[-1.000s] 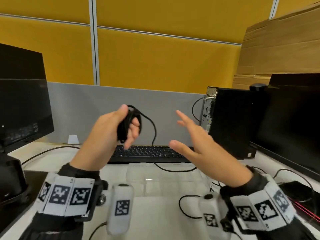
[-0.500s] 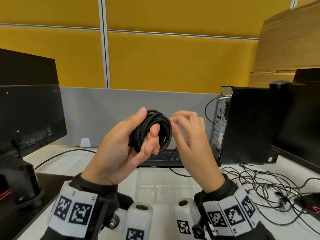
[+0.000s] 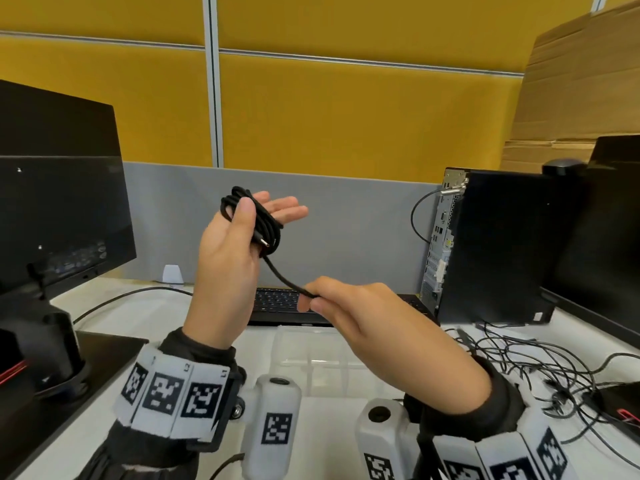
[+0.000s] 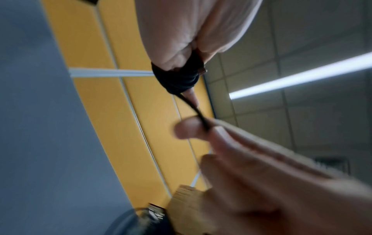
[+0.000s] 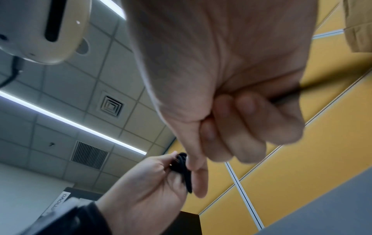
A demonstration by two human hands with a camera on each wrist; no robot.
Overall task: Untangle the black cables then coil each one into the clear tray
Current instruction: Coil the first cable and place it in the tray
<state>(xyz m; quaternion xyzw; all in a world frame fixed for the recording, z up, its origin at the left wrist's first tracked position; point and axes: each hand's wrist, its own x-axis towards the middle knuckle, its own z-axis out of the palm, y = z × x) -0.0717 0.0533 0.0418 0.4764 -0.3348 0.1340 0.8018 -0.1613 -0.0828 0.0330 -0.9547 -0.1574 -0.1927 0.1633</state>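
My left hand held the coiled black cable under its thumb, fingers extended. My right hand pinched the free end. Below, the clear tray appeared to contain nothing; the remaining cables lay tangled beside it.

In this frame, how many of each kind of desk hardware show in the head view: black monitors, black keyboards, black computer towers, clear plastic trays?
Black monitors: 2, left and right
Black keyboard: 1
Black computer tower: 1
Clear plastic tray: 1
Total: 5
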